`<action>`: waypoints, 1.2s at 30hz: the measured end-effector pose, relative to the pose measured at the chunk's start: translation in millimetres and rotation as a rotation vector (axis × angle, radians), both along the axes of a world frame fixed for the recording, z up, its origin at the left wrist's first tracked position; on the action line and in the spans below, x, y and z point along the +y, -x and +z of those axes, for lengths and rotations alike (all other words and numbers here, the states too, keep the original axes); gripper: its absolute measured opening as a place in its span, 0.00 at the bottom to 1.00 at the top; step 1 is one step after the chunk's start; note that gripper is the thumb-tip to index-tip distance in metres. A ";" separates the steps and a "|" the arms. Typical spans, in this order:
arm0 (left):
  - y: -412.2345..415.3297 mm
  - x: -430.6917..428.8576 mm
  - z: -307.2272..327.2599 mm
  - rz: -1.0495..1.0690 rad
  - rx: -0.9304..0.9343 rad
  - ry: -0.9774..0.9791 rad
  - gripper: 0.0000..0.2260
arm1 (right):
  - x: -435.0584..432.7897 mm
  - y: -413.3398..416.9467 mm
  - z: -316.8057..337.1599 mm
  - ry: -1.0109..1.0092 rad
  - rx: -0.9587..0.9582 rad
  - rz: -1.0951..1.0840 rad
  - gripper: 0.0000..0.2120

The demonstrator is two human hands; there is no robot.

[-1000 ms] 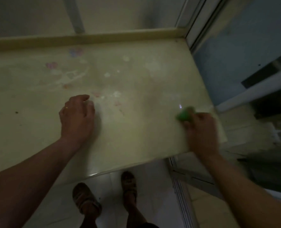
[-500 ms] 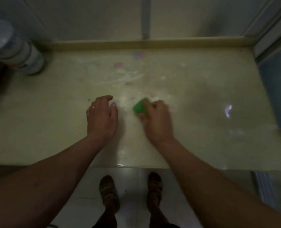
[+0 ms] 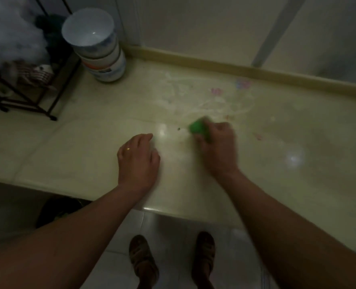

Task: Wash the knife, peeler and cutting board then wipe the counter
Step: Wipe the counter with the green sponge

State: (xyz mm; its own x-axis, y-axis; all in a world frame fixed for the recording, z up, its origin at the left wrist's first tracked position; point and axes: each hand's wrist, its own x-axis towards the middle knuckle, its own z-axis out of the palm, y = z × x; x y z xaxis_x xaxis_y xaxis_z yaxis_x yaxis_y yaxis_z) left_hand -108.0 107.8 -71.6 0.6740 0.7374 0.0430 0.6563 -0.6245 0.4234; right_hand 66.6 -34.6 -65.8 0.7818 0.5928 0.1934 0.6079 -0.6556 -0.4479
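A pale yellow counter (image 3: 85, 147) fills the middle of the head view, with whitish smears and pink spots (image 3: 216, 91) towards the back. My right hand (image 3: 218, 149) is closed around a green sponge (image 3: 198, 128) and presses it on the counter, blurred with motion. My left hand (image 3: 138, 161) rests palm down on the counter just left of it, fingers loosely curled, a ring on one finger. A small dark crumb (image 3: 179, 128) lies left of the sponge. No knife, peeler or cutting board is in view.
A stack of white bowls (image 3: 98, 44) stands at the back left of the counter. A black wire rack (image 3: 22, 84) with cloths sits further left. The counter's front edge (image 3: 172, 212) runs above my sandalled feet (image 3: 143, 259). A raised backsplash lip (image 3: 256, 71) borders the wall.
My right hand has swept the sponge leftward across the counter from its right edge to the middle. My view has swung left, bringing the bowls and rack into sight. The left hand stayed put.
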 end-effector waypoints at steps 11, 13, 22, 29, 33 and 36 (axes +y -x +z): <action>25.6 32.4 -11.6 -0.138 0.164 -0.162 0.23 | 82.4 53.3 -14.3 0.100 -0.014 0.144 0.26; 26.7 33.0 -11.3 -0.140 0.152 -0.165 0.22 | 72.5 11.9 -7.1 0.013 -0.012 0.097 0.24; 22.9 30.8 -5.8 -0.110 0.206 -0.170 0.23 | 72.7 -47.0 -22.4 0.244 -0.142 -0.169 0.23; 33.6 37.2 -1.2 -0.054 0.127 -0.193 0.22 | 149.1 -24.0 -3.8 0.096 -0.101 0.408 0.24; 60.9 87.2 3.4 0.252 0.188 -0.214 0.25 | 114.6 -143.2 -3.2 0.199 -0.062 0.019 0.29; 86.1 124.7 -4.1 0.478 0.231 -0.128 0.29 | 147.0 -132.8 -10.2 0.221 -0.129 0.082 0.29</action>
State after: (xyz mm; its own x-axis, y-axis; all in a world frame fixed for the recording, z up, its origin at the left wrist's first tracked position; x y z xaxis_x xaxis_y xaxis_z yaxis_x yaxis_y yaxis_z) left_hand -194.1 232.4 -75.8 0.2673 0.9626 0.0434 0.9466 -0.2707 0.1750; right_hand 199.4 112.4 -76.1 0.7069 0.6917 0.1475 0.7056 -0.6754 -0.2145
